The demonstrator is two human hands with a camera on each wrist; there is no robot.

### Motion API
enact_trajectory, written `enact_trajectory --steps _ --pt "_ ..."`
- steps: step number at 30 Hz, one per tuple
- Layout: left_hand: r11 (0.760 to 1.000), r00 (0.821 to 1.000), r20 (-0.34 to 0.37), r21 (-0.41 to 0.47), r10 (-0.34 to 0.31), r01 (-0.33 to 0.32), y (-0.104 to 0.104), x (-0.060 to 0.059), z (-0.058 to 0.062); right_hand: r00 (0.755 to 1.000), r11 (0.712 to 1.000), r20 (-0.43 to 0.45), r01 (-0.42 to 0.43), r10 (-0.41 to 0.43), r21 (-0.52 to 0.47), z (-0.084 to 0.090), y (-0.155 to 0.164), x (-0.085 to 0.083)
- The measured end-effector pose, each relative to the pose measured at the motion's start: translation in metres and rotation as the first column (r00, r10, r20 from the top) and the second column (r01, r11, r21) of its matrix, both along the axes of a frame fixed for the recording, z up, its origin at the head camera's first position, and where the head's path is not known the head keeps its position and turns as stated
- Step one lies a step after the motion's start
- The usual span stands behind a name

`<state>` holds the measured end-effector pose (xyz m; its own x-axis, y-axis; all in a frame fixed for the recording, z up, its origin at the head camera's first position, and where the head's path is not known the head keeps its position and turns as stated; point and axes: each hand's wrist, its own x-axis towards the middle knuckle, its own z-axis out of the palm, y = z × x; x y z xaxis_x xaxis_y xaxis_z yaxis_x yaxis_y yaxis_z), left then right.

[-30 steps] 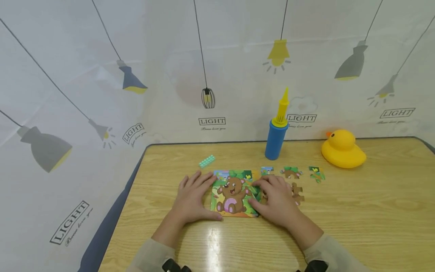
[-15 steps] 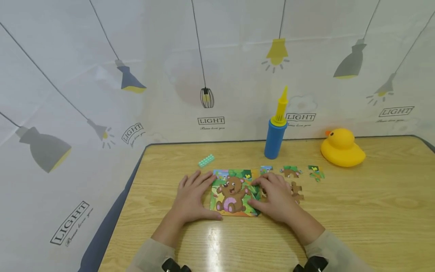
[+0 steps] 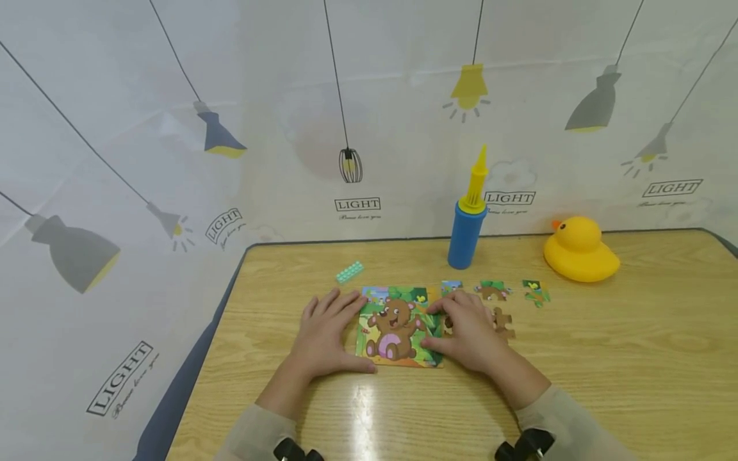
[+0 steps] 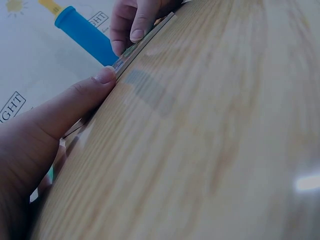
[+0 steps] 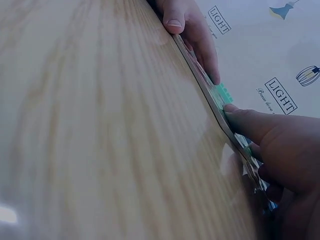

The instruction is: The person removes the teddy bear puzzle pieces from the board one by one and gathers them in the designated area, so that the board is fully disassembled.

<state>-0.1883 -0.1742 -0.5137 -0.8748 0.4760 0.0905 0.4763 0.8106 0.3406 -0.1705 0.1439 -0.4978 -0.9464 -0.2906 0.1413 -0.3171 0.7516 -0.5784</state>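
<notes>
Left hand [image 3: 323,333] lies flat, bracing the puzzle [image 3: 398,326] against sliding, while the right hand [image 3: 469,330], fingers relaxed, seemingly presses a piece home.

I see a blue pump [image 3: 466,234] upright at the back of my counter [image 3: 634,358], a yellow duck [image 3: 580,250] to its right, a green brick [image 3: 350,272] lying to its left, and a lamp-print backdrop [image 3: 173,96] behind.

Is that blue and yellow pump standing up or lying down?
Upright: the balloon pump stands on its blue base on the table, yellow nozzle pointing up.
</notes>
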Motion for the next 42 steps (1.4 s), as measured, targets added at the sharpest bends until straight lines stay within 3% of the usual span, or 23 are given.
enact_trajectory --steps 12,21,28,35,42 --pt "1.000 1.000 0.000 0.016 -0.003 0.003 -0.001 0.001 0.001 1.000 0.999 -0.003 0.030 -0.030 -0.012 -0.005 -0.002 0.000" --pt "1.000 1.000 0.000 0.013 -0.014 0.014 0.002 0.001 0.001 0.983 0.999 -0.181 0.030 -0.027 0.014 -0.008 -0.003 0.006" --pt "1.000 1.000 0.009 0.011 -0.011 0.011 0.002 0.000 0.002 0.978 1.000 -0.207 0.013 -0.015 -0.008 -0.008 -0.005 0.008" --pt "1.000 1.000 0.017 0.008 -0.007 0.007 0.000 0.000 0.001 0.939 0.999 -0.342 -0.053 0.047 -0.011 -0.011 -0.005 0.006" --pt "1.000 1.000 0.010 -0.002 -0.004 0.004 -0.001 -0.001 0.000 0.938 0.999 -0.343 -0.048 0.053 0.022 -0.011 -0.004 0.006"
